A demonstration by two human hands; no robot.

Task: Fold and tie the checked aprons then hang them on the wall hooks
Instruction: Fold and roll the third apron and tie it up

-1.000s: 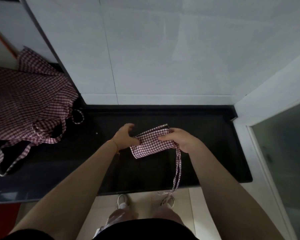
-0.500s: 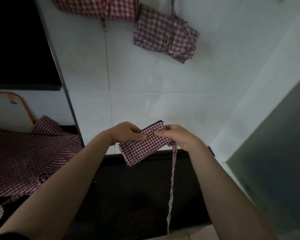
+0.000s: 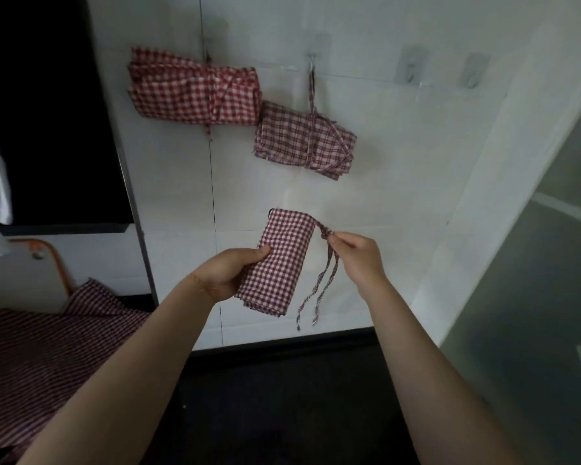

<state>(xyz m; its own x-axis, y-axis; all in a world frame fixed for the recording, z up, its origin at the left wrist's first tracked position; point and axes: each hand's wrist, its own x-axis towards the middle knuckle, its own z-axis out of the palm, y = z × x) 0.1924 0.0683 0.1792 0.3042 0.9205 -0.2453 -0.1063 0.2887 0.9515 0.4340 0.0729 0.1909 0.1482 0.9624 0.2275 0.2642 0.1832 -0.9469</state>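
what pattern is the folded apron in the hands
Small dark red and white gingham check on the folded cloth apron, clearest in the head view.

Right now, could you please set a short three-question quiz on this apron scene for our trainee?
1. True or false: both hands grip the folded apron, the left hand on its body and the right hand pinching the knotted ties.
2. How many tied bundles already hang on the wall? A) one B) two C) three
3. Fill in: to the right of the second bundle, two wall hooks are ____.

Key: 1 true; 2 B, the other being the left bundle; 3 free.
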